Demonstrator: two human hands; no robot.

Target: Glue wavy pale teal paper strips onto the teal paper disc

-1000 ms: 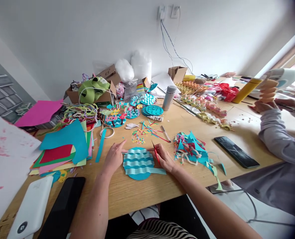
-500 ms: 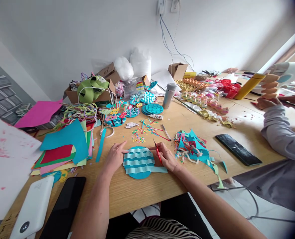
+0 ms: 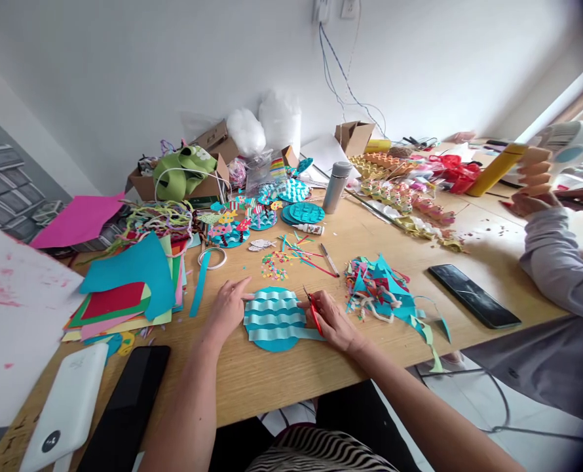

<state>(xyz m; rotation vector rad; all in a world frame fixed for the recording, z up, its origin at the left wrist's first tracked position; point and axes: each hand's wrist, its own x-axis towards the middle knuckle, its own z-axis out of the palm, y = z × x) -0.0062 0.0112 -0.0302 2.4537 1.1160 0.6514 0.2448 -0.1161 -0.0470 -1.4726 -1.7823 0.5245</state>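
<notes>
A round teal paper disc (image 3: pixel 273 319) with light-blue wavy strips lies on the wooden table (image 3: pixel 282 380) in front of me. My left hand (image 3: pixel 226 309) rests at the disc's left edge, fingers stretched out and pressing it down. My right hand (image 3: pixel 331 320) sits at the disc's right edge, closed around small red scissors (image 3: pixel 313 311) whose tips point up and away from me. A light-blue strip sticks out from under the right hand.
A heap of paper scraps (image 3: pixel 380 288) lies right of my hand. Coloured paper sheets (image 3: pixel 124 292) are stacked at left, a white power bank (image 3: pixel 63 410) and a black phone (image 3: pixel 124 413) near the front edge, and another phone (image 3: pixel 473 305) at right. A second person's hand (image 3: pixel 532 187) holds a white tool.
My right hand with the scissors has shifted slightly toward me along the disc's right edge. The view has drifted a little; the left hand stays put.
</notes>
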